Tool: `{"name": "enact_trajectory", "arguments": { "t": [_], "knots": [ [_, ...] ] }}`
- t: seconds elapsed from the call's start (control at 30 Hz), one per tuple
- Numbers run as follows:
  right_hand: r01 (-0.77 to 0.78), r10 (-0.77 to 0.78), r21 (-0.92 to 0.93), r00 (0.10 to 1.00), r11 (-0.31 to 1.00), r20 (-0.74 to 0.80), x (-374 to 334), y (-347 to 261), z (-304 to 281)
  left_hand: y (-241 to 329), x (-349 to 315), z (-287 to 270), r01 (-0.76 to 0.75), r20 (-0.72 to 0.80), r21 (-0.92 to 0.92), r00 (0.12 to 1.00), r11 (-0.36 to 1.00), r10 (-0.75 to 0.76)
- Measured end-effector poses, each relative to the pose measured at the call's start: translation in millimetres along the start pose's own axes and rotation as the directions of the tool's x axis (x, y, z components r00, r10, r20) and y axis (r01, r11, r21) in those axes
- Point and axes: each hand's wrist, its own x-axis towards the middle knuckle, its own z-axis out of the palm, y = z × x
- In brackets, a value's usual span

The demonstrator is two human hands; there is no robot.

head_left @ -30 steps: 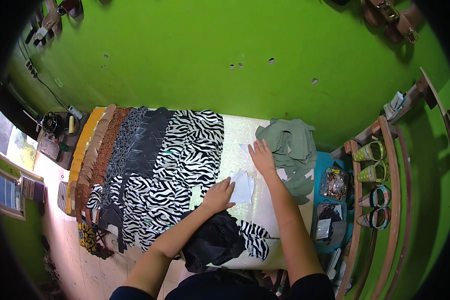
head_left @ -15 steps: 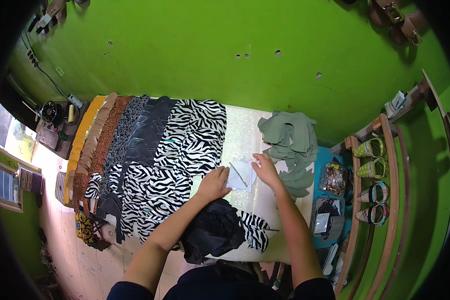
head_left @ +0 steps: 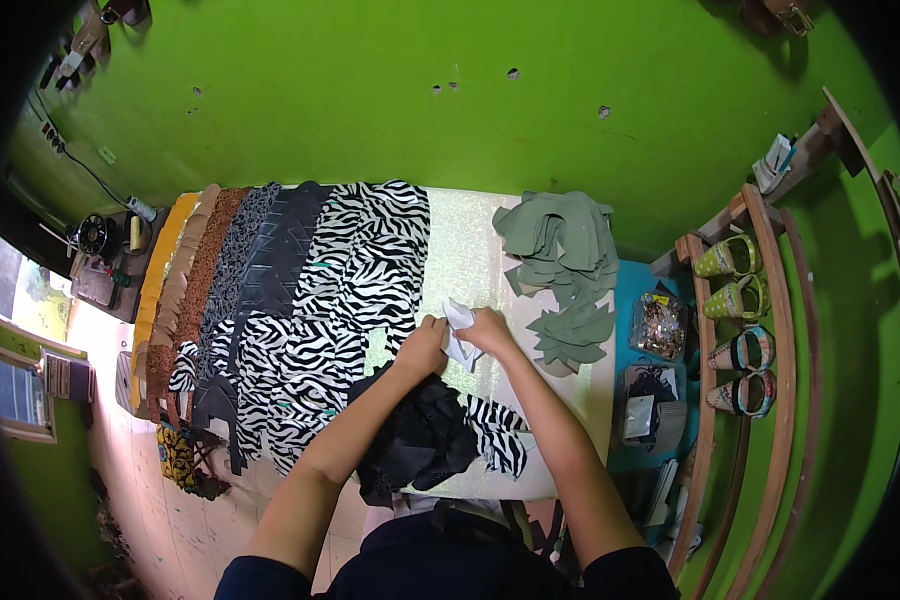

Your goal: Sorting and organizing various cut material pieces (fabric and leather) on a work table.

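Note:
Thin white sheet-like pieces [head_left: 458, 317], perhaps paper, are bunched and folded between my hands over the pale shiny table [head_left: 460, 240]. My right hand [head_left: 487, 331] has its fingers closed on them from the right. On the left, my left hand [head_left: 423, 347] is curled shut at their edge, its fingertips partly hidden. A crumpled heap of black fabric [head_left: 417, 440] lies below my left wrist. Zebra-print pieces [head_left: 495, 437] lie beside that heap, under my right forearm. Larger overlapping zebra-print pieces [head_left: 370, 260] spread out left of my hands.
Rows of dark, grey, brown, tan and yellow pieces [head_left: 177, 245] cover the table's left side. Green cut pieces [head_left: 560, 240] are stacked at right. Beyond them are a clear box of small parts [head_left: 658, 326] and a wooden rack [head_left: 770, 400] holding shoes [head_left: 730, 256].
The white pieces lay spread flat between my hands; now they are lifted and bunched. Both hands have closed and drawn nearer each other. The whole view has shifted slightly.

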Motion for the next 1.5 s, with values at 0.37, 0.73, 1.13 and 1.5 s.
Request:
{"name": "enact_trajectory", "arguments": {
  "t": [0.37, 0.73, 1.13, 1.5],
  "knots": [
    [0.177, -0.159, 0.045, 0.951, 0.983, -0.267, 0, 25, -77, 63, 29, -5, -0.02, -0.147, 0.005, 0.989, 1.0, 0.021],
    [0.304, -0.144, -0.462, 0.926, 0.833, 0.348, -147, 19, -6, 74, -36, 25, 0.031, -0.003, 0.12, 1.0, 0.992, -0.031],
    [0.095, 0.071, -0.389, 0.917, 0.916, 0.391, -163, 46, 10, 96, -50, 50, 0.041, -0.027, 0.053, 0.999, 0.998, -0.039],
    [0.04, -0.089, -0.502, 0.993, 0.864, -0.075, -164, 102, -91, 112, -47, 60, 0.009, -0.005, 0.002, 1.0, 1.0, -0.009]
  ]
}}
